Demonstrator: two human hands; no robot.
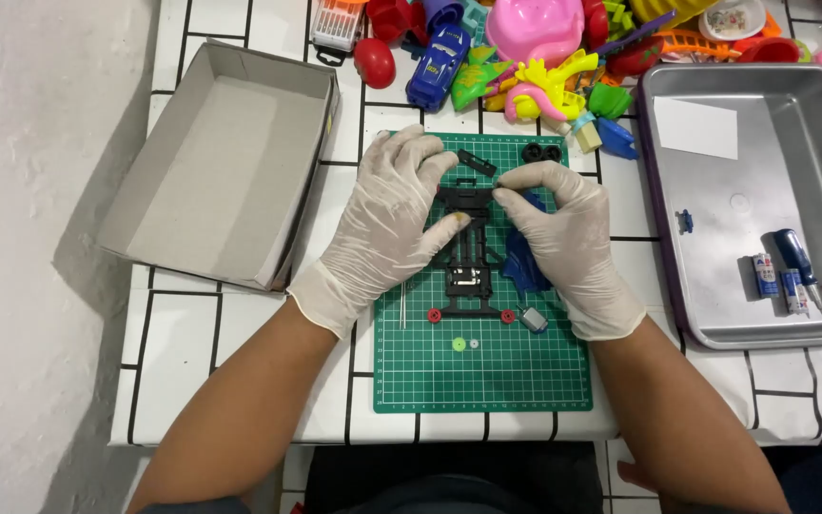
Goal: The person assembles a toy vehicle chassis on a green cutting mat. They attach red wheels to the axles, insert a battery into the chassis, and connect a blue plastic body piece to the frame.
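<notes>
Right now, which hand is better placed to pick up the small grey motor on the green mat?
Right, probably. The right hand sits just above the small grey motor, near its wrist side. The left hand is across the black plastic chassis, farther away.

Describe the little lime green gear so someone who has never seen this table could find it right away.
Start at the green cutting mat in the middle of the white tiled table. Below the black toy car chassis that both gloved hands touch, look under the two red wheels. The lime green gear lies there beside a smaller white one; it is the only bright green loose part.
</notes>
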